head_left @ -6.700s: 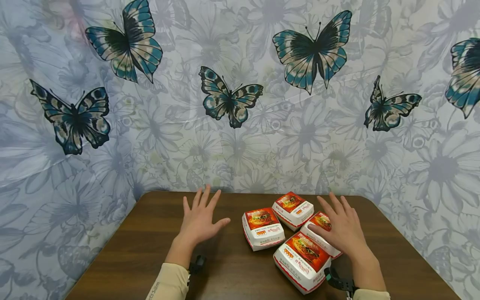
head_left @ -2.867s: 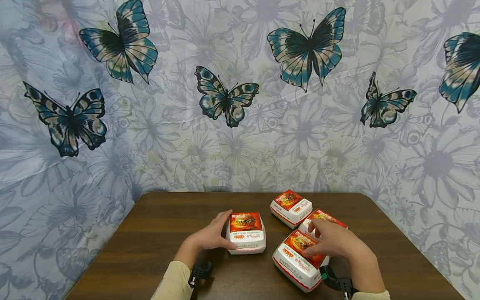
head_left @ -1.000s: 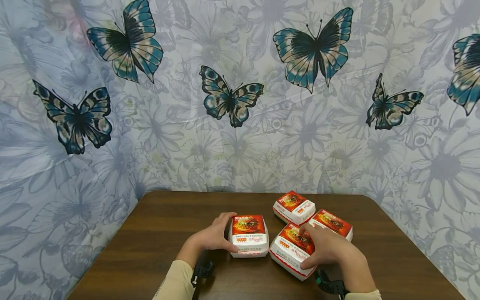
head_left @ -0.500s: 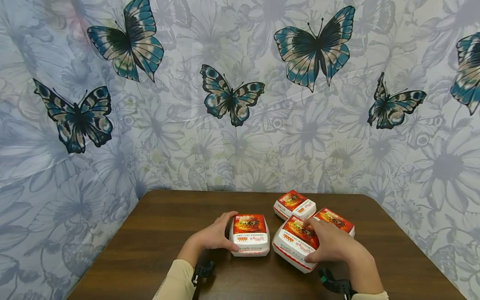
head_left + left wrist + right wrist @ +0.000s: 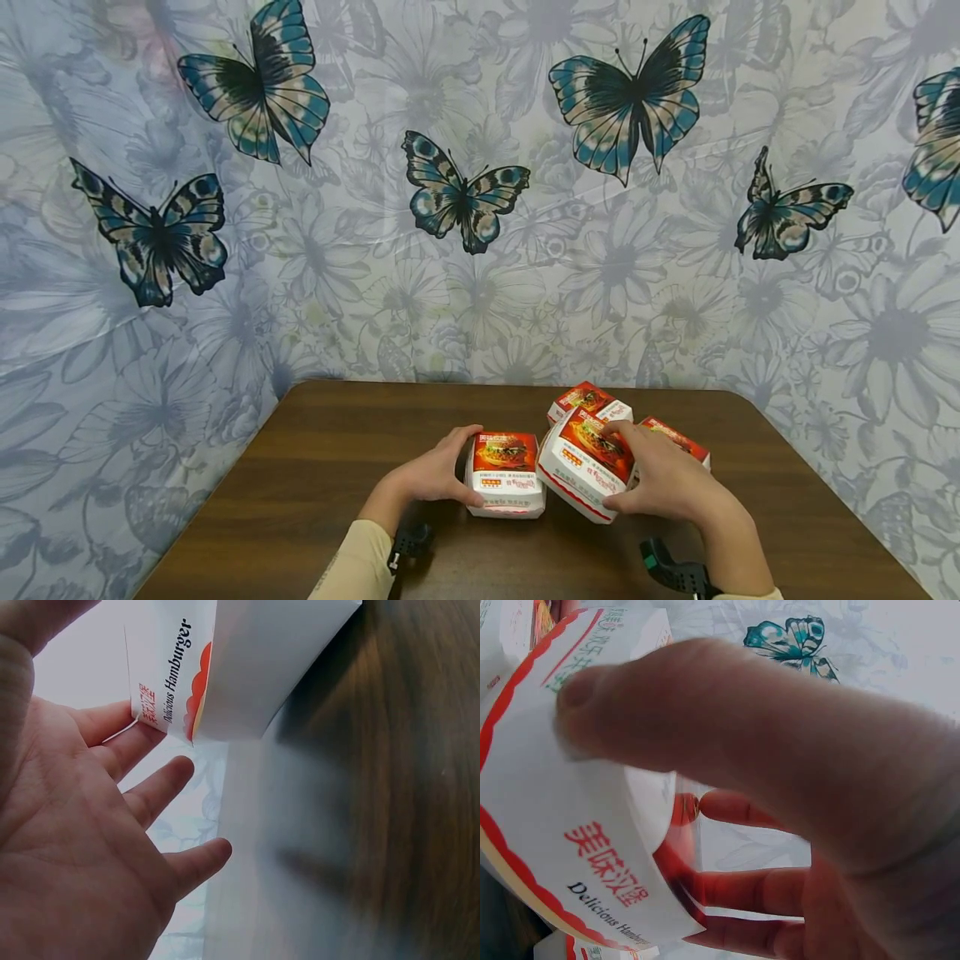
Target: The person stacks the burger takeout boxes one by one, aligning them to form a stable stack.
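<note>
My left hand (image 5: 426,477) grips the left side of a hamburger box (image 5: 506,473), white with a red picture lid, with the thumb at its front and a finger at its back corner. In the left wrist view, two fingertips touch that box (image 5: 169,679) while the other fingers stand off it. My right hand (image 5: 670,482) holds a second hamburger box (image 5: 577,471) between thumb and fingers. This box tilts and appears raised off the table, its left edge against or just in front of the first box. In the right wrist view, the thumb (image 5: 630,712) presses its printed side.
Behind the held box sits another hamburger box (image 5: 588,397), partly covered. One more box (image 5: 686,442) lies to the right, mostly hidden by my right hand. All are on a brown wooden table (image 5: 360,417), with a butterfly-patterned cloth (image 5: 465,317) behind it.
Earlier both hands were spread over the table; the left then took the left box and the right took the near box. Lately the right-hand box has risen and tilted, covering more of the back box.
</note>
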`<state>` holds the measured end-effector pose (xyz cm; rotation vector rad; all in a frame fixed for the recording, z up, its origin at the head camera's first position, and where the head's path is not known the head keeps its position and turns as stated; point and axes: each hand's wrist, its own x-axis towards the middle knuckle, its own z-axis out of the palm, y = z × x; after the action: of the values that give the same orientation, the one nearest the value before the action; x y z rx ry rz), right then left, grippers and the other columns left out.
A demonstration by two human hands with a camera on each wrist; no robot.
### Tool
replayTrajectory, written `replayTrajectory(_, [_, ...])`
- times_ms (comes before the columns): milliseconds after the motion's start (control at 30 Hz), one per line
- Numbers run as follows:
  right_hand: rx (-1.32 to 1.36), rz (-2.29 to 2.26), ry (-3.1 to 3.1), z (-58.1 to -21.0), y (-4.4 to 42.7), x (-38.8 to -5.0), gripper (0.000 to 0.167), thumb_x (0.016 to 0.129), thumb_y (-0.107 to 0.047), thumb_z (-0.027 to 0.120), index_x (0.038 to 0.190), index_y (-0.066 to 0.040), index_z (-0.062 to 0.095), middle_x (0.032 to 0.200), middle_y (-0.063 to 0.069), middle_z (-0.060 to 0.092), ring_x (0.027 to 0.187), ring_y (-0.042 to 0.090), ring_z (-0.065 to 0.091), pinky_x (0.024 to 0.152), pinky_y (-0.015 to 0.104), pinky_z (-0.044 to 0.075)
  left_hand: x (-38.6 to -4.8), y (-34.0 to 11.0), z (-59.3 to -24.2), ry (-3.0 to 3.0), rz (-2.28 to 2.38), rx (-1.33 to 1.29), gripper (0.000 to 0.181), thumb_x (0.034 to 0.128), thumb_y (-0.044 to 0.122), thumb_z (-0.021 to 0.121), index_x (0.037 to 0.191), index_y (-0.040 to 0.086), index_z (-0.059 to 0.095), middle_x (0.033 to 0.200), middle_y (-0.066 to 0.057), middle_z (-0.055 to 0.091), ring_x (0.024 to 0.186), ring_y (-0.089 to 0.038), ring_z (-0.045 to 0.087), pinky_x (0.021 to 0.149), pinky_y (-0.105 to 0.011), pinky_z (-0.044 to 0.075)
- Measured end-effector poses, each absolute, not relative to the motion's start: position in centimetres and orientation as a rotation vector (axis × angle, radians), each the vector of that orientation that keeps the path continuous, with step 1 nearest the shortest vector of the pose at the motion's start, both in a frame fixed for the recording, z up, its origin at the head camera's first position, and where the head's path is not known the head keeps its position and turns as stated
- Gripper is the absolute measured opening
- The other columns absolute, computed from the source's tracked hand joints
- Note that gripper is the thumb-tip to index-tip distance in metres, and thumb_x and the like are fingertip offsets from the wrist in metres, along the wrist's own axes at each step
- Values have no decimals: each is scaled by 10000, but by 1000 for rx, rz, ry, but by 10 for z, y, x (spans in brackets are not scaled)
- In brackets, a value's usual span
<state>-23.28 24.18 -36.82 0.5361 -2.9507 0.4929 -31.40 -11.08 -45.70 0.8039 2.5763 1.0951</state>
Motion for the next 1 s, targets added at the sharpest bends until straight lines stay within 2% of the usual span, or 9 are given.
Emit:
replayTrajectory(367, [653,586,-2878,-368,234,-233,834,655,-493,890,1333,-175,525,1290,6,611,1160,190,573,946,456,500,-310,-101,-454,2560,1076,901,1130,724,402,880,1583,95,212,1606,-104,270,1476,-265,297,1173,-534,313])
replayTrajectory(600, [744,640,-2864,-372,229,-235,824,687,-473,876,1365,-176,513,1326,16,597,1236,247,555,988,511,478,-307,-95,-454,2555,1073,926,1135,719,397,885,1582,90,215,1601,-97,273,1475,-248,292,1183,-516,306])
replayTrajectory(733, [793,661,-2820,-375,230,-235,793,711,-432,871,1376,-166,527,1337,-6,593,1244,230,552,999,497,474,-307,-93,-455,2547,1078,916,1145,719,408,882,1587,99,201,1604,-90,262,1475,-246,287,1185,-512,305])
replayTrajectory(867, [823,707,-2793,-377,231,-237,766,751,-419,850,1410,-209,521,1380,-22,565,1270,225,529,991,460,481,-306,-91,-455,2533,1086,913,1143,730,397,877,1590,91,188,1608,-101,252,1479,-262,282,1182,-514,309])
replayTrajectory(1000, [827,759,-2809,-379,231,-238,767,785,-438,824,1458,-289,488,1445,20,507,1305,258,494,963,448,491,-306,-91,-455,2525,1086,912,1143,735,389,877,1588,78,184,1607,-112,246,1478,-278,282,1180,-521,308])
